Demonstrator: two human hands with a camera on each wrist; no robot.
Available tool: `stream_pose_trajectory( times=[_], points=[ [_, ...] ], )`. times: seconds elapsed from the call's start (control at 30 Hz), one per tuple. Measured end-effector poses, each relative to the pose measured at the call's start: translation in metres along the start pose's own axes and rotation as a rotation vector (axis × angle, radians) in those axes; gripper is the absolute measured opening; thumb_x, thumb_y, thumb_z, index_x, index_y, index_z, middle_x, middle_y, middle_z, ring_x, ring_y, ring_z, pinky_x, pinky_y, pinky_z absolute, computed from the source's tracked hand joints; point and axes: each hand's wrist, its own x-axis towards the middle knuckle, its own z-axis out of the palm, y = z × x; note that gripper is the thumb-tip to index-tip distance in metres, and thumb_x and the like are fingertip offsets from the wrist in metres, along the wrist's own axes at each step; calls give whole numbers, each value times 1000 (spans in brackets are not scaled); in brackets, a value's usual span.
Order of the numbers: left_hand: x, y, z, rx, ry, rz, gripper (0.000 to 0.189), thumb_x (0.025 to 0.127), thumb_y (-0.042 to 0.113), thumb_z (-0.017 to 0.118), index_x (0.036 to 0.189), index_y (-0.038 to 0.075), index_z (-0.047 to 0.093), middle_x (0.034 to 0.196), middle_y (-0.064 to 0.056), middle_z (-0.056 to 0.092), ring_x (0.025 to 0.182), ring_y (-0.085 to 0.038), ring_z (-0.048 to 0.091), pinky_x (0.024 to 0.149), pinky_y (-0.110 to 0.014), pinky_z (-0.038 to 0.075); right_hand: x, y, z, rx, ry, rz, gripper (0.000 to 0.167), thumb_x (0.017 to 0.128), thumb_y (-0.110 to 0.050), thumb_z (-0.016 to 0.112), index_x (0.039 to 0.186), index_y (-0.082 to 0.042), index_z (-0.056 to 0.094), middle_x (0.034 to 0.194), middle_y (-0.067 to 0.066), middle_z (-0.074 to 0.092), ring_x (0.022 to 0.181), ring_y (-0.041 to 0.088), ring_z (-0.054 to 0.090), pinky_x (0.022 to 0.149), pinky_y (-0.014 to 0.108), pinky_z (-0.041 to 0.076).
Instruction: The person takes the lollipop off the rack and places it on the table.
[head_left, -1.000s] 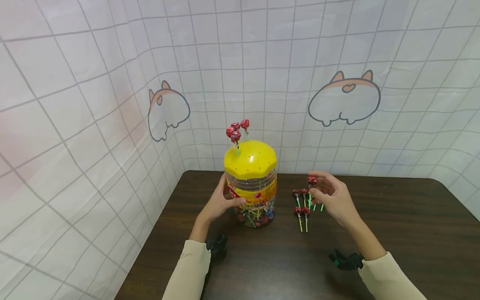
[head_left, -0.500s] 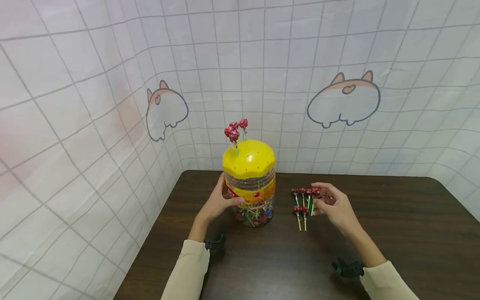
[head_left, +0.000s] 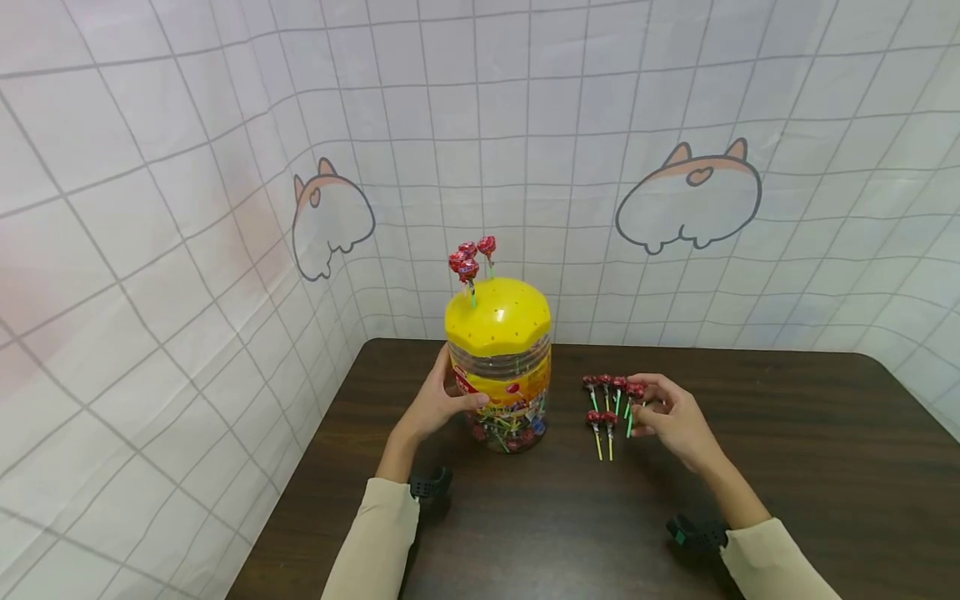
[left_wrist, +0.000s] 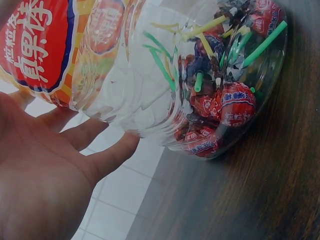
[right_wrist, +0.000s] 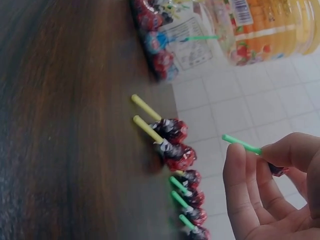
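Note:
A clear plastic candy jar (head_left: 517,393) with a yellow lid (head_left: 501,318) stands upright on the table. My left hand (head_left: 433,407) holds its left side, thumb across the front label and fingers reaching round behind. Several red-wrapped lollipops (head_left: 468,270) stick up from holes in the lid. To the right of the jar, my right hand (head_left: 678,423) pinches one lollipop by its green stick (right_wrist: 242,144) between thumb and fingers; its red head is mostly hidden by the hand in the right wrist view. Beside that hand lie more lollipops (head_left: 611,419) in two rows.
The dark wooden table (head_left: 540,517) meets a white grid-patterned cloth (head_left: 555,167) behind and on the left. Loose lollipops (left_wrist: 237,105) fill the bottom of the jar. A black wrist device (head_left: 697,533) hangs under the right forearm.
My right hand has lowered slightly towards the table, and the lollipop it pinches has come down near the end of the back row. The left hand stays on the jar.

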Motion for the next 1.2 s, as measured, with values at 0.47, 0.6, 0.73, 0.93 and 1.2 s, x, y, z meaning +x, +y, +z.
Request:
stream_pose_trajectory(
  times=[0.47,0.6,0.73,0.93,1.2],
  points=[
    [0,2,-1,4,1,-7,99,88,24,83,160,42,17,152,-2,43,135,-29,52,113,-54,46,-1,15,-2,-54,-84,111,51,96,5,61,144,4,46,107,20,51,80,18,68,72,42,65],
    [0,2,-1,5,-4,-3,99,88,28,83,160,42,17,153,-1,42,137,-29,50,114,-56,45,-1,19,-2,-75,-140,119,48,97,3,62,143,4,46,105,23,53,83,20,69,72,41,65],
    [0,1,-2,5,-5,-1,99,88,28,83,160,41,16,153,-2,42,138,-31,49,114,-57,45,-1,21,-2,-98,-170,129,47,98,3,61,142,5,46,104,22,53,84,24,70,71,41,65],
    [0,1,-2,8,4,-6,99,88,28,83,160,41,16,153,-2,42,138,-31,49,114,-56,45,-1,21,-1,-108,-179,148,46,97,3,62,140,3,47,104,19,51,85,26,69,71,40,64],
    [0,1,-1,19,9,-14,100,87,31,84,160,41,16,153,-1,42,136,-28,50,113,-55,46,-1,24,-2,-166,-180,150,46,97,1,64,141,2,49,103,22,56,83,27,71,68,39,63]
  ],
)
